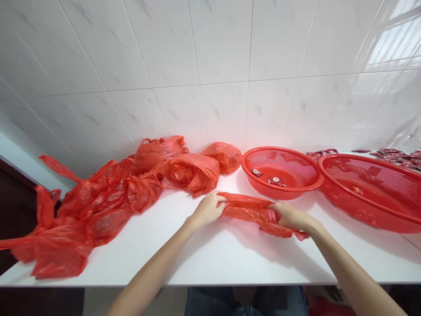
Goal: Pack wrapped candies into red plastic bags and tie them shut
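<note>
A thin red plastic bag point(250, 210) is stretched sideways above the white table, between my two hands. My left hand point(208, 209) pinches its left end, thumb and fingers closed. At the other end my right hand point(291, 216) grips the bag, and its fingers are partly covered by the plastic. The bag looks flat and crumpled; whether anything is inside cannot be seen. Just beyond it stands a round red plastic basket point(283, 189) with a couple of small wrapped packets point(275, 180) on its bottom.
Several filled red bags point(108, 206) lie bunched along the left and back of the white table point(148, 259). A larger red basket point(371, 215) stands at the right with a small yellowish item in it. Dark red packets point(397, 157) lie behind it, against the tiled wall.
</note>
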### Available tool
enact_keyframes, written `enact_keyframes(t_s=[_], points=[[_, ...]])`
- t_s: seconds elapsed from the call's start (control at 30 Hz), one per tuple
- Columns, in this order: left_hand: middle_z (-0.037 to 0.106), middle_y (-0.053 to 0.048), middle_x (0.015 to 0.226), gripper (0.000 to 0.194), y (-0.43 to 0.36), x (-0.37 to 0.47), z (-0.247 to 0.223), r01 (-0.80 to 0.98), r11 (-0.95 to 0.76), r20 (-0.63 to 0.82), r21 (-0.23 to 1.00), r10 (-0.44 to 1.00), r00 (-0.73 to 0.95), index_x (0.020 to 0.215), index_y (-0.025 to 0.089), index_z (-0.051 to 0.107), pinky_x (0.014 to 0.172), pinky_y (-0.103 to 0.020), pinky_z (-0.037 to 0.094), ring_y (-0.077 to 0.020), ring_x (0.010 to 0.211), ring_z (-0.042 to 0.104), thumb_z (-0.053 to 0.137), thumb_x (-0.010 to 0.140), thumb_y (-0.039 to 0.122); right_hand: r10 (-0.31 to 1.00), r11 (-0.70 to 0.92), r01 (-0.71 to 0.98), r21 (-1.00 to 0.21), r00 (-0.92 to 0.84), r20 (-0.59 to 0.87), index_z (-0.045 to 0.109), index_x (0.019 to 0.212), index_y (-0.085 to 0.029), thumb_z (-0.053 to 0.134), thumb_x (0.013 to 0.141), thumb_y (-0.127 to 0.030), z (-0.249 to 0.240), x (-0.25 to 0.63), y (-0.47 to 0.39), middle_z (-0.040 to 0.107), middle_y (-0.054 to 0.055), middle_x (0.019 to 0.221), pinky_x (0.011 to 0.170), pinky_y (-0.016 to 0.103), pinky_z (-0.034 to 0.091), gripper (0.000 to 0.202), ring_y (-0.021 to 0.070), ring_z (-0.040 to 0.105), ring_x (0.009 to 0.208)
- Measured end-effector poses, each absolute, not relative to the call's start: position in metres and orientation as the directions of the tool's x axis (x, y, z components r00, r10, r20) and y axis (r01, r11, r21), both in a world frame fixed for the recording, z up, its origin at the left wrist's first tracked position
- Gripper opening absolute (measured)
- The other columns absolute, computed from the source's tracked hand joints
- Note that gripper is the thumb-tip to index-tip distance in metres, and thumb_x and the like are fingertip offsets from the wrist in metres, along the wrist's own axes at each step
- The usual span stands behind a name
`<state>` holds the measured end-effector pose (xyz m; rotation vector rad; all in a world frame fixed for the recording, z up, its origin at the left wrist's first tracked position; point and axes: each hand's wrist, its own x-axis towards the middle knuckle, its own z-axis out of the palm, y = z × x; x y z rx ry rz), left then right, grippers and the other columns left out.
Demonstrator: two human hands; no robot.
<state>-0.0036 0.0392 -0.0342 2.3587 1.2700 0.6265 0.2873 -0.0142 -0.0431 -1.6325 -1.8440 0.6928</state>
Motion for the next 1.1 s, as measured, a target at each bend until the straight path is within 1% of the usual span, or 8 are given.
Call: enact_keyframes(t_s=[0.17,0.33,0.57,0.67,0.77,0.83,0.97,1.1], points=[[0.067,-0.011,0.111,0.019,0.038,0.018,-0.054,0.720,-0.440,0.223,0.538,0.897,0.381,0.100,0.019,0.073,0.097,-0.044,0.053,-0.0291,0.108,0.064,0.066,0.085,0.028,0.977,0.136,0.820,-0.556,-0.205,-0.064,0.078,0.089,-0.021,0.058,0.058,0.001,-0.040,0.263,-0.012,0.073,0.005,0.073,0.056,0.028,0.045,0.043,0.0233,0.068,0.067],[0.059,-0.014,0.122,0.058,0.047,0.018,-0.065,0.672,-0.422,0.184,0.608,0.899,0.398,0.120,0.017,0.063,0.100,-0.042,0.053,-0.0293,0.113,0.062,0.065,0.064,0.002,0.995,0.095,0.833,-0.546,-0.101,0.019,0.079,0.097,-0.017,0.045,0.062,0.005,-0.045,0.251,-0.008,0.078,0.012,0.097,0.079,0.033,0.051,0.053,0.0292,0.072,0.095],[0.056,-0.014,0.123,0.061,0.040,0.003,-0.040,0.761,-0.368,-0.009,0.535,0.898,0.440,0.125,0.016,0.058,0.100,-0.042,0.051,-0.0335,0.117,0.060,0.068,0.065,0.011,0.999,0.022,0.785,-0.619,0.003,0.039,0.075,0.113,-0.014,0.048,0.087,-0.018,-0.038,0.247,-0.008,0.076,0.013,0.118,0.091,0.032,0.051,0.038,0.0273,0.070,0.110],[0.059,-0.012,0.121,0.060,0.036,-0.007,-0.024,0.775,-0.389,-0.107,0.498,0.859,0.501,0.121,0.020,0.059,0.095,-0.040,0.052,-0.0343,0.119,0.058,0.069,0.063,0.012,0.993,0.043,0.894,-0.446,-0.089,-0.082,0.069,0.119,-0.013,0.069,0.077,-0.025,-0.030,0.248,-0.015,0.074,0.017,0.117,0.081,0.034,0.051,0.043,0.0335,0.069,0.106],[0.063,-0.010,0.121,0.056,0.036,-0.015,-0.013,0.754,-0.436,-0.164,0.491,0.804,0.571,0.118,0.023,0.062,0.095,-0.038,0.051,-0.0352,0.125,0.054,0.069,0.063,0.015,0.972,0.023,0.977,-0.214,-0.072,-0.224,0.064,0.128,-0.013,0.065,0.073,-0.010,-0.024,0.248,-0.019,0.070,0.021,0.116,0.075,0.037,0.047,0.055,0.0383,0.068,0.105],[0.065,-0.009,0.121,0.057,0.037,-0.017,-0.012,0.749,-0.451,-0.181,0.485,0.787,0.590,0.118,0.024,0.063,0.096,-0.037,0.050,-0.0354,0.127,0.054,0.069,0.062,0.016,0.967,0.011,0.982,-0.189,-0.059,-0.249,0.061,0.135,-0.012,0.061,0.072,-0.003,-0.023,0.250,-0.018,0.069,0.024,0.116,0.075,0.039,0.047,0.063,0.0401,0.068,0.105],[0.066,-0.010,0.122,0.056,0.041,-0.013,-0.021,0.803,-0.376,-0.221,0.462,0.828,0.515,0.116,0.020,0.065,0.089,-0.035,0.051,-0.0340,0.117,0.061,0.069,0.061,0.017,0.955,0.065,0.957,-0.284,-0.142,-0.259,0.063,0.135,-0.015,0.072,0.069,-0.010,-0.027,0.263,-0.013,0.066,0.023,0.124,0.083,0.038,0.052,0.067,0.0358,0.069,0.107],[0.069,-0.011,0.122,0.044,0.042,-0.006,-0.030,0.792,-0.320,-0.192,0.520,0.860,0.473,0.117,0.018,0.067,0.092,-0.036,0.051,-0.0309,0.111,0.066,0.064,0.074,0.025,0.991,0.056,0.669,-0.741,-0.129,-0.042,0.075,0.116,-0.019,0.078,0.075,-0.041,-0.032,0.290,-0.014,0.073,0.014,0.123,0.096,0.040,0.052,0.047,0.0326,0.067,0.114]])
